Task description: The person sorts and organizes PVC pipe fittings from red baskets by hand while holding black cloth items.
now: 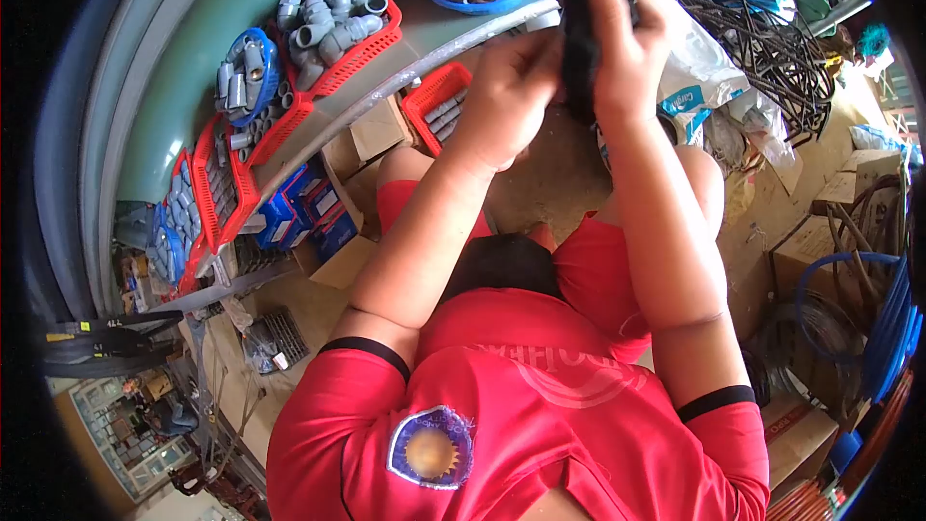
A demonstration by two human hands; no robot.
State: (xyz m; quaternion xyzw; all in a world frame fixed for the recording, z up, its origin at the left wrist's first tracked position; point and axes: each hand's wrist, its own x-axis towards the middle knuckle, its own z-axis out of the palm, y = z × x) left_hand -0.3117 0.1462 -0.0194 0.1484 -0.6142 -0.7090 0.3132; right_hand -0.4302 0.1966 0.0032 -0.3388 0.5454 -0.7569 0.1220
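Note:
A long black object point(579, 48) with a rounded top end stands roughly upright between my hands; its kind I cannot make out. My right hand point(632, 58) is wrapped round it from the right, thumb pointing up along its side. From the left, my left hand point(511, 96) is closed, with its fingertips pressed against the object's middle. Part of the object is hidden behind my fingers.
Grey pipe fittings fill a red basket point(394, 31) and a blue basket point(502, 2) on the shelf point(424, 56). Below stands another red basket point(417, 96). Dark metal rods point(762, 48) and a white bag point(694, 48) lie right; blue hose point(897, 328) hangs farther right.

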